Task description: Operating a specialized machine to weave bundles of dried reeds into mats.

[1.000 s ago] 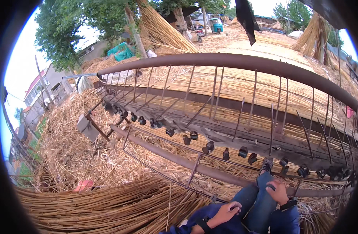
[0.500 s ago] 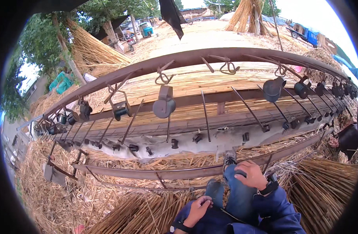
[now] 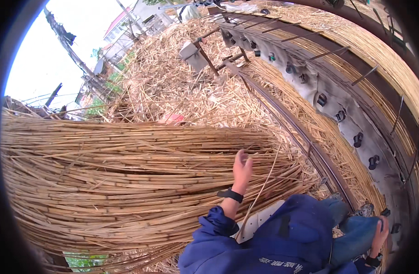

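My left hand (image 3: 242, 173) reaches over a large bundle of reeds (image 3: 127, 182). Its fingers are apart and nothing is between them; whether they touch the stalks I cannot tell. The long tan reeds lie side by side at my left, their near ends by my seat. My right hand (image 3: 379, 235) rests at my knee on blue jeans (image 3: 358, 233), fingers curved; what it holds is hidden in this view. Beside it runs the weaving frame, with dark bobbins (image 3: 358, 139) hanging along a pale grey cloth strip (image 3: 326, 84).
A brown metal rail (image 3: 305, 137) curves along the frame's near side. Thin rods (image 3: 330, 52) stick out above the reed mat (image 3: 383, 50). Loose straw (image 3: 173, 82) covers the ground beyond the bundle. A pale seat (image 3: 262, 221) and a long single stalk (image 3: 259, 196) are beside me.
My view has swung left, from the frame to the reed bundle. My left hand has moved from my lap out over the reeds. My right hand stays by my knee.
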